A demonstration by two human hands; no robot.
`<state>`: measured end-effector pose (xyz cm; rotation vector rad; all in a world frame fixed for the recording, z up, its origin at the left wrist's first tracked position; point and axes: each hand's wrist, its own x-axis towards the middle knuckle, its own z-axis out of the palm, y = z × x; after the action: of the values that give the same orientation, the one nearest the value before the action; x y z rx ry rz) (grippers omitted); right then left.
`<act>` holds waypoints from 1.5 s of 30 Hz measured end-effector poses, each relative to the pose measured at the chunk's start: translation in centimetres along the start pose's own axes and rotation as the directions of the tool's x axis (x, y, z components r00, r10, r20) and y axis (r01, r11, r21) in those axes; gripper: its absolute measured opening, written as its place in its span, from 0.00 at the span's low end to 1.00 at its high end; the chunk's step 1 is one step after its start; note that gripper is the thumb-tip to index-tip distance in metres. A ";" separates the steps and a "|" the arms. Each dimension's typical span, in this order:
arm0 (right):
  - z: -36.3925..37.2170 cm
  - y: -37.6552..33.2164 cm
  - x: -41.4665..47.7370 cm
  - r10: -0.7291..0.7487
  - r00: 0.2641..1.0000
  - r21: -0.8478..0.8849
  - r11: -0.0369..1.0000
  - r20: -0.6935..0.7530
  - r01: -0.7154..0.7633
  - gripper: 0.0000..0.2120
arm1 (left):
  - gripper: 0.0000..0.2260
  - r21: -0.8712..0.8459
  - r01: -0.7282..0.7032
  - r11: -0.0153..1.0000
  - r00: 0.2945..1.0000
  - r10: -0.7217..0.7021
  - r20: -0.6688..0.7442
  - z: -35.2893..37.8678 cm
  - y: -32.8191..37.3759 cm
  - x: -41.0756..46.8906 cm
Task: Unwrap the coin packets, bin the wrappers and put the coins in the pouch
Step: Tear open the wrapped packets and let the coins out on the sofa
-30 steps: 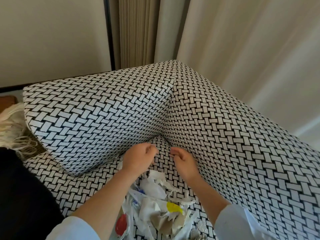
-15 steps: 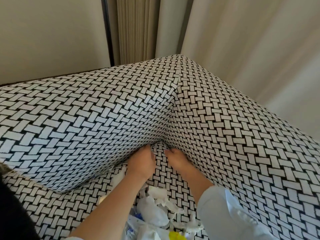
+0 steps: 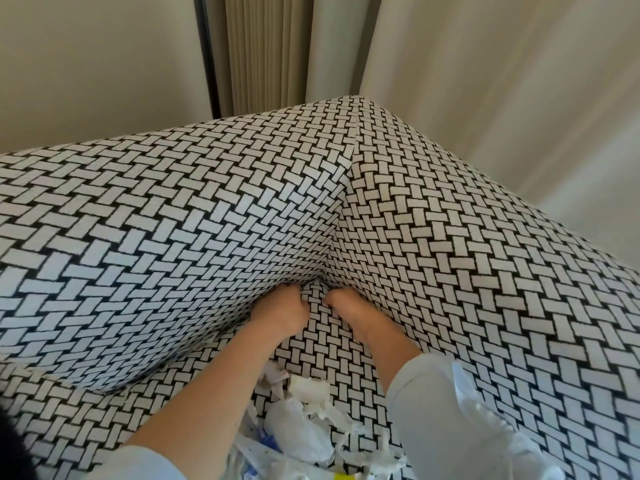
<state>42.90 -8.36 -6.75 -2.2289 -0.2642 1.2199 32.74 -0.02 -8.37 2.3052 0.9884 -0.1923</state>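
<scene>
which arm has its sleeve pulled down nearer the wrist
The arm of the right hand: its pale blue fabric sleeve reaches close to the wrist, while the left hand has a long bare forearm.

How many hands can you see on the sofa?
2. The left hand and the right hand lie side by side, apart, at the inner corner of the sofa, fingertips hidden in the crease.

Wrappers (image 3: 301,424): loose heap of torn white paper scraps w/ crumpled clear plastic. It lies on the patterned seat cushion (image 3: 332,341) at bottom centre, partly cut off by the frame edge. A flatter white strip (image 3: 310,389) sits at the heap's far end. Blue print (image 3: 268,441) shows on the left side, a yellow scrap (image 3: 343,475) at the very bottom. Edges ragged, all opened.
</scene>
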 end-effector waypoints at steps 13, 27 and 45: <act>1.7 -1.1 0.7 -0.087 0.992 0.118 0.988 -0.092 0.098 0.14 | 0.19 -0.110 -0.068 0.992 0.987 0.050 -0.155 1.3 -0.7 -0.8; 3.3 2.2 0.4 -0.247 0.932 0.493 0.796 -0.266 0.351 0.26 | 0.20 -0.125 -0.065 0.990 0.992 0.051 -0.111 1.0 -1.1 -0.8; 2.2 2.5 0.3 -0.373 0.915 0.555 0.734 -0.153 0.392 0.25 | 0.18 -0.119 -0.156 0.981 0.948 0.114 -0.299 2.1 -1.3 -2.0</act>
<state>41.04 -9.36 -9.29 -1.5595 -0.2796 0.8814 30.63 -1.76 -10.00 2.2994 0.9447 0.2740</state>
